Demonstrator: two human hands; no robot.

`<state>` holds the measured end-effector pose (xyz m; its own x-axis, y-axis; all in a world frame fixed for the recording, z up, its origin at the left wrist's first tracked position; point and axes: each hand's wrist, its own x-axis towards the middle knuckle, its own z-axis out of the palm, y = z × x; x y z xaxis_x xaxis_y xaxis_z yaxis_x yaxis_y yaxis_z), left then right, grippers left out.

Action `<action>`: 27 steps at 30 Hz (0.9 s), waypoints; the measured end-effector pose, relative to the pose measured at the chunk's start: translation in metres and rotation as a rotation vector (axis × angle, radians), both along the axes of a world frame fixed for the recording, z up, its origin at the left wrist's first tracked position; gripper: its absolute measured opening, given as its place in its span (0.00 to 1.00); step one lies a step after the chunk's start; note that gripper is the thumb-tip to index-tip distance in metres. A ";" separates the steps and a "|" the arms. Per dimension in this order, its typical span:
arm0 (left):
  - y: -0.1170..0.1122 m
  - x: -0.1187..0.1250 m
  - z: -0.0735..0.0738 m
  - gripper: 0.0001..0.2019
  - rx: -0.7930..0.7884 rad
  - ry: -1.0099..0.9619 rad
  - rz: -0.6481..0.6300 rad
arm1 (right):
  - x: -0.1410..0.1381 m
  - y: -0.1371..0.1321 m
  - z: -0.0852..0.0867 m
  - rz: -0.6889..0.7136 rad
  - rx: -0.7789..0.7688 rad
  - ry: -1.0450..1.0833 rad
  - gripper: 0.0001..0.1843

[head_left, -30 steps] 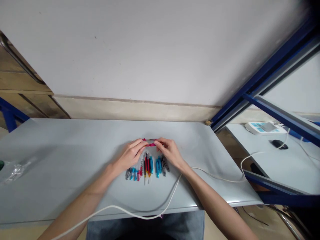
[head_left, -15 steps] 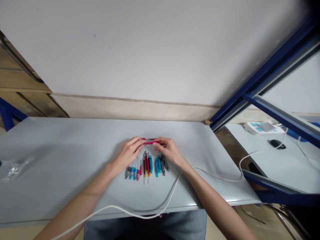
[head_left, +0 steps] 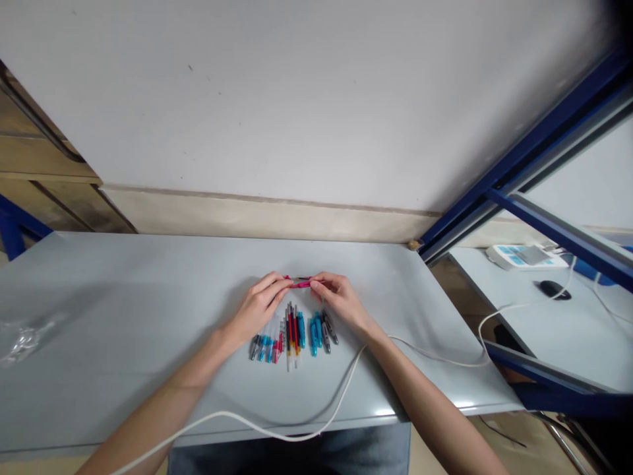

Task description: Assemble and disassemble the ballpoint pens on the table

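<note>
Both hands hold a pink pen [head_left: 299,284] crosswise just above the grey table [head_left: 123,316]. My left hand [head_left: 257,309] pinches its left end and my right hand [head_left: 341,302] pinches its right end. Below the hands lies a row of pen parts: blue and grey barrels [head_left: 263,344] on the left, thin red, black and orange refills [head_left: 291,330] in the middle, and blue and grey caps [head_left: 319,331] on the right.
A white cable [head_left: 341,389] loops across the table's near edge and runs off right. A clear plastic bag [head_left: 22,338] lies at the far left. A blue metal frame [head_left: 519,171] and a second table with a black mouse [head_left: 552,288] stand at the right.
The hands have stayed on the pink pen with only slight finger shifts. The view has drifted a little.
</note>
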<state>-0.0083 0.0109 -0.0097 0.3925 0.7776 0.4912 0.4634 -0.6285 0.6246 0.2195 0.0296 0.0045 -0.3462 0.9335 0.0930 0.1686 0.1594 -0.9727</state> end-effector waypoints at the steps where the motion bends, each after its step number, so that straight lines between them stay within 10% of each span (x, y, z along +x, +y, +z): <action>1: 0.000 0.000 0.000 0.14 -0.004 -0.001 0.008 | -0.001 0.000 0.000 0.001 -0.026 0.009 0.17; 27: 0.006 -0.005 0.004 0.09 -0.141 -0.235 0.054 | 0.002 0.001 -0.012 -0.101 -0.115 0.123 0.26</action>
<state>-0.0135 0.0165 -0.0062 0.2364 0.8613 0.4498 0.3258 -0.5063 0.7984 0.2215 0.0307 -0.0075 -0.2427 0.9699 0.0198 0.0566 0.0346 -0.9978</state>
